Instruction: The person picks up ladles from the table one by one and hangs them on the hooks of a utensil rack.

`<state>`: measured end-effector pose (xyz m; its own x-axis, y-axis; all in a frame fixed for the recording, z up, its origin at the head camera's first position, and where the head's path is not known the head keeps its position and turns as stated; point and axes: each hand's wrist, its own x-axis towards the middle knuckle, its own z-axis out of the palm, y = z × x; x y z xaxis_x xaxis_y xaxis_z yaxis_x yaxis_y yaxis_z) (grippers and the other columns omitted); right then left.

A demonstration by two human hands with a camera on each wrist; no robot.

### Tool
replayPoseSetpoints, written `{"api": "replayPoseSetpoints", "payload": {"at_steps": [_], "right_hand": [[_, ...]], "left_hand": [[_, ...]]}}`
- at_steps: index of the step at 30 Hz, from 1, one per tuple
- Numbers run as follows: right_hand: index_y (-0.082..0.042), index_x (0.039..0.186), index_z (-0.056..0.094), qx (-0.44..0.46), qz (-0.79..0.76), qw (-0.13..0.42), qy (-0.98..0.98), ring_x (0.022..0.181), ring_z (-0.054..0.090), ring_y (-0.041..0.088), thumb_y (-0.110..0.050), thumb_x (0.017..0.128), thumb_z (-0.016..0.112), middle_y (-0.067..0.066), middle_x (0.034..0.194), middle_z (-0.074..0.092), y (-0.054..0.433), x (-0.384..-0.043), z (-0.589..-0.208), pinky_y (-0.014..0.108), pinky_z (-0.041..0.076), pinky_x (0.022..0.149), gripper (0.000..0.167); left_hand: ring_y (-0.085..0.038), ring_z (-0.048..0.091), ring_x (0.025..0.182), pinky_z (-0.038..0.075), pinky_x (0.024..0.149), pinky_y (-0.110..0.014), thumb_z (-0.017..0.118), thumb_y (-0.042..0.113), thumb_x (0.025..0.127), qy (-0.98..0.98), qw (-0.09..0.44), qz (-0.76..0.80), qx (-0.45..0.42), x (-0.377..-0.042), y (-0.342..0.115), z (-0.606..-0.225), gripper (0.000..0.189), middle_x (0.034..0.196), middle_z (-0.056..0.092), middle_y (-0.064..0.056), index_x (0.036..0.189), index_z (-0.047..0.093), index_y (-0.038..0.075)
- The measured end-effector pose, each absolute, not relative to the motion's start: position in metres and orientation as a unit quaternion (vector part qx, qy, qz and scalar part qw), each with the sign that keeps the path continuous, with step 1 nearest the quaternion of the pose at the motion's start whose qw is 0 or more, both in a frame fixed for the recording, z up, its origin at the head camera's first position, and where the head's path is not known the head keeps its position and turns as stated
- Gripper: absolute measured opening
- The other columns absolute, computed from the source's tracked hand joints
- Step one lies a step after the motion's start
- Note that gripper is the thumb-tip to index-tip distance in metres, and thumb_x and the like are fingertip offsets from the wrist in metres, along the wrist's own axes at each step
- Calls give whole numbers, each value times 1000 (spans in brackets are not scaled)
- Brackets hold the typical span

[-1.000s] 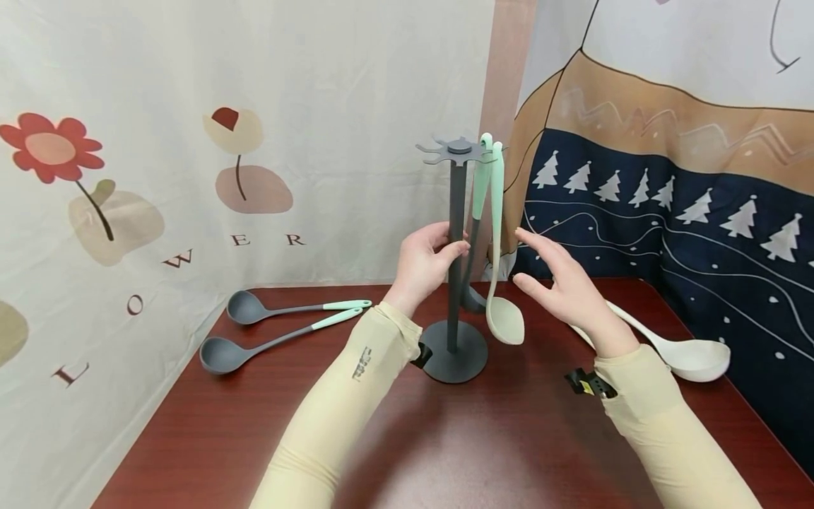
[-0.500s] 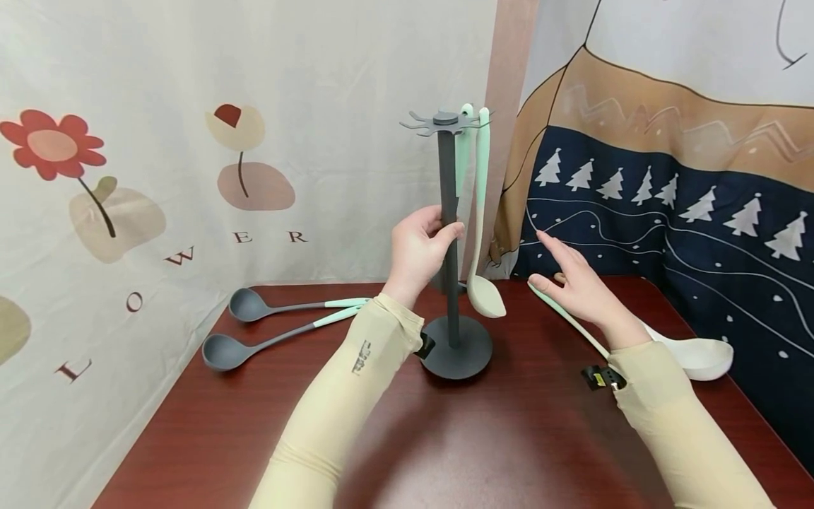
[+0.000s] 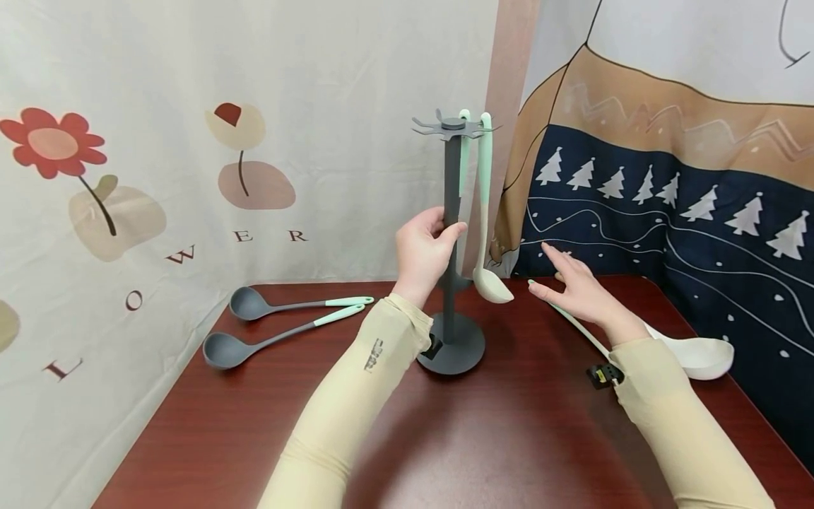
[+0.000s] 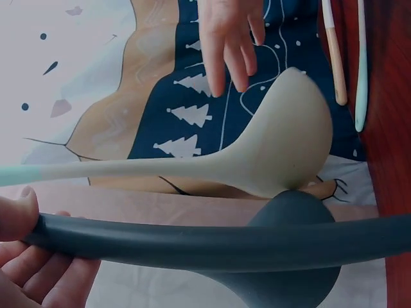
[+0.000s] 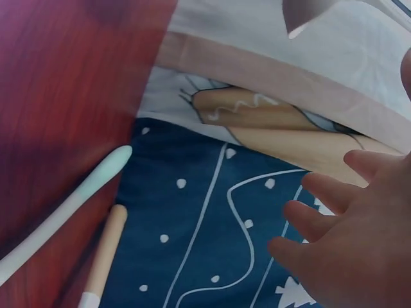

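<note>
My left hand [image 3: 422, 247] grips the pole of a dark grey utensil stand [image 3: 451, 170], thumb in front and fingers behind. A cream ladle [image 3: 486, 212] with a mint handle hangs from the hooks on the right. Behind it hangs a dark grey ladle [image 4: 295, 289], mostly hidden by the pole in the head view. My right hand [image 3: 581, 293] hovers apart from the stand, fingers extended and holding nothing. Below it lie a mint-handled utensil [image 3: 581, 329], its head hidden by my sleeve, and a white ladle [image 3: 699, 357] with a wooden handle end [image 5: 106, 250].
Two dark grey ladles [image 3: 224, 351] with mint handles lie on the left of the red-brown table [image 3: 509, 438]. Printed cloth hangs [image 3: 343, 141] close behind the table and along its right side [image 3: 750, 283].
My right hand has drawn away from the hanging cream ladle to the right. The stand's top has shifted in my left hand's grip, and the cream ladle's bowl has swung toward the right.
</note>
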<state>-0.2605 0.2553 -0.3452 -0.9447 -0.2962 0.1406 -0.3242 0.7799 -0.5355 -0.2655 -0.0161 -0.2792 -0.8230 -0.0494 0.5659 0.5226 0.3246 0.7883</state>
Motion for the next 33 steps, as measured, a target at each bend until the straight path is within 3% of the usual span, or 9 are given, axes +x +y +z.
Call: {"api": "replayPoseSetpoints", "payload": {"at_steps": [7,19,33], "right_hand": [[3,155,15,167,263,15,-950,142,13,53,-45,95,60,33,156,19,258,-268,-359,66,11,112,89],[3,155,13,125,235,-38,-963,139,15,57,-58,89,63,36,155,17,267,-276,-379,70,18,108,103],[16,148,21,138,227,-52,-963,141,15,54,-52,87,67,40,152,17,270,-277,-390,66,14,111,102]], "left_hand": [[-12,64,71,48,63,-28,76,15,88,-773,268,-558,-140,-266,-12,-283,13,82,73,-2,97,74,6],[-11,63,67,49,60,-28,75,15,88,-762,288,-560,-151,-265,-7,-288,13,81,73,-2,97,74,7],[-10,61,63,47,56,-28,76,16,87,-768,294,-549,-146,-265,-4,-293,12,78,71,1,94,74,6]]}}
